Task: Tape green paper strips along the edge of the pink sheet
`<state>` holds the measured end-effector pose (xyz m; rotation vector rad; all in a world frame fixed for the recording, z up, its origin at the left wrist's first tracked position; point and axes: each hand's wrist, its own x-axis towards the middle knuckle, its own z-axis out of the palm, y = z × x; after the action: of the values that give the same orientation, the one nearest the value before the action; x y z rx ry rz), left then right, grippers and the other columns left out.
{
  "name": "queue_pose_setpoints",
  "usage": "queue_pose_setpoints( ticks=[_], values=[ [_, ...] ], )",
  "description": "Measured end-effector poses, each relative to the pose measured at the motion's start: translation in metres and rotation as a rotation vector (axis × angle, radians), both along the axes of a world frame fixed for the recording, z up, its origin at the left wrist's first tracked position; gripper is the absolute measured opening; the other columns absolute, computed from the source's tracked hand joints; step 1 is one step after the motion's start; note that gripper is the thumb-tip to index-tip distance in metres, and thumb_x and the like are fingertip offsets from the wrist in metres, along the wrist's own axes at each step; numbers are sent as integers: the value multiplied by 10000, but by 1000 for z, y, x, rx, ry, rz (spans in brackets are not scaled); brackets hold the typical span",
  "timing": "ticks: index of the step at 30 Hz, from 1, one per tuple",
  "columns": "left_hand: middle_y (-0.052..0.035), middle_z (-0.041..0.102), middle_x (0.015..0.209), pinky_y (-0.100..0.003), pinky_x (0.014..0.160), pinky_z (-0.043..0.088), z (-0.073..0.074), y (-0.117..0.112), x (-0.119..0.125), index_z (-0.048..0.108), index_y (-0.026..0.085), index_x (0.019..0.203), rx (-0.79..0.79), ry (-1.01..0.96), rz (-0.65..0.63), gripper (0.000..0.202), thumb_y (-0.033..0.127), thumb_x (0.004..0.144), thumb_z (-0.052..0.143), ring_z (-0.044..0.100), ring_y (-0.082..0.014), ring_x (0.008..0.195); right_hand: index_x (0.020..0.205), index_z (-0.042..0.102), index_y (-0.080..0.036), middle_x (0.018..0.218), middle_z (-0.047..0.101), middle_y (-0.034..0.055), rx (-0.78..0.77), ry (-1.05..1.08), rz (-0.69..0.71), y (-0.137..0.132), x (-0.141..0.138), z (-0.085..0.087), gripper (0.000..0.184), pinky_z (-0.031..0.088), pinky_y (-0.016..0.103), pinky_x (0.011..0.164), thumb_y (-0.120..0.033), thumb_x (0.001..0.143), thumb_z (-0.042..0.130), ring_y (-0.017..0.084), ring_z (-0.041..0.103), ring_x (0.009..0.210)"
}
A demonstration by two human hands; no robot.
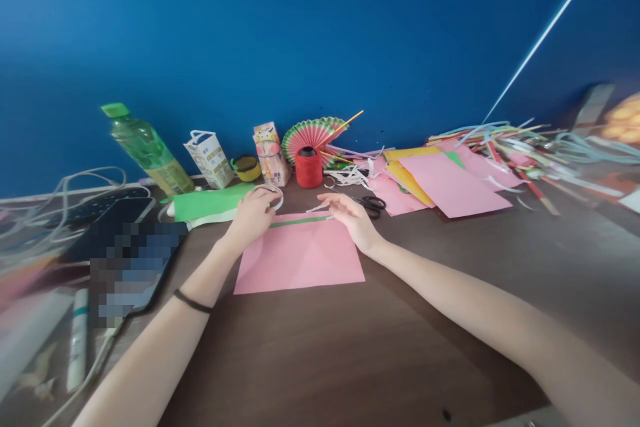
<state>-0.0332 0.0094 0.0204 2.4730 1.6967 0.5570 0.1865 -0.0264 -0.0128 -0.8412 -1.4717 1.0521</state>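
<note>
**Hands meet at the top edge of a pink sheet on a crowded craft desk**

We look down on a brown desk [380,347] where a pink sheet [300,257] lies flat in front of us, a narrow green strip [300,221] running along its far edge. The left hand [254,215], a dark band [193,301] on its wrist, rests at the sheet's upper left corner with its fingers curled down over a white ring [278,198] that looks like a roll of tape. The right hand [353,216] sits at the upper right corner, fingers stretched forward and held loosely together, their tips at a thin white strip [318,207] that points toward the ring. Whether they pinch that strip or only touch it, we cannot tell.

We judge the step in hand to be work on the sheet's top edge, with the white strip drawn out between the two hands just above the green one. To our eye the next move calls for keeping the white strip taut and square to the edge, and for holding the sheet from sliding.

Scissors [373,203] lie just beyond the right hand. Behind them stand a red spool [309,168] and a paper fan [311,133]; to the left are a green bottle [145,147], two cartons and a green sheet [213,203]. More pink paper [453,187] and loose paper strips [505,137] spread to the right.
</note>
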Motion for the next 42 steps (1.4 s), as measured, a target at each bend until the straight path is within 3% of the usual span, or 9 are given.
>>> queue_pose_setpoints(
  ticks=[5,8,11,19,22,26,30,36,42],
  values=[
    [-53,654,914,-307,835,405,18,-8,16,640,161,843,-163,-255,-159,251,295,794,433,560,-200,903,950,561,-211,1129,587,42,51,-40,92,-1,1,-1,225,298,390,1030,-146,760,460,175,480,1151],
    [-36,658,856,-288,793,418,23,-14,23,630,161,781,-249,-304,-148,249,338,788,454,571,-185,841,965,566,-208,1111,592,43,77,-79,104,-1,1,-1,252,310,385,1025,-129,763,439,173,482,1147],
    [-34,655,854,-282,773,420,23,-17,25,616,162,800,-237,-314,-115,219,338,767,491,566,-182,839,968,568,-206,1103,595,41,92,-112,113,-2,1,-1,264,310,387,1027,-117,765,426,174,479,1151],
    [-14,628,744,-287,720,416,18,-17,25,588,174,699,-270,-187,-196,184,301,759,468,552,-168,727,985,564,-220,1130,584,39,77,-186,117,-3,1,-1,288,320,409,1013,-114,766,411,178,472,1160],
    [-19,623,755,-286,725,408,19,-15,23,586,173,703,-268,-143,-234,200,303,763,446,543,-171,746,978,570,-217,1102,587,54,175,-246,44,-5,-2,0,287,344,418,994,-117,781,387,187,508,1103],
    [-15,616,743,-269,696,405,29,-16,23,574,172,710,-262,-129,-243,220,321,773,426,533,-166,735,1110,514,-234,1170,534,79,362,-345,-73,-10,-6,1,370,343,414,998,-101,807,349,192,477,1126],
    [-17,607,719,-272,705,398,39,-18,23,570,171,675,-221,-104,-235,235,331,769,425,520,-174,755,1243,400,-238,1141,565,79,343,-440,-76,-14,-7,1,442,361,437,960,-109,826,332,206,504,1087],
    [-36,589,765,-293,710,386,27,-9,11,550,170,683,-222,-65,-215,195,296,762,424,518,-177,751,1300,299,-201,946,664,58,243,-489,-114,-13,-6,-1,509,383,460,889,-91,805,342,225,584,942],
    [-59,556,772,-331,741,367,14,-4,8,528,171,684,-178,37,-240,207,261,784,371,481,-198,797,1294,318,-169,1009,675,68,219,-636,-110,-10,-7,-5,586,371,445,906,-31,726,359,239,568,1011]
  ],
)
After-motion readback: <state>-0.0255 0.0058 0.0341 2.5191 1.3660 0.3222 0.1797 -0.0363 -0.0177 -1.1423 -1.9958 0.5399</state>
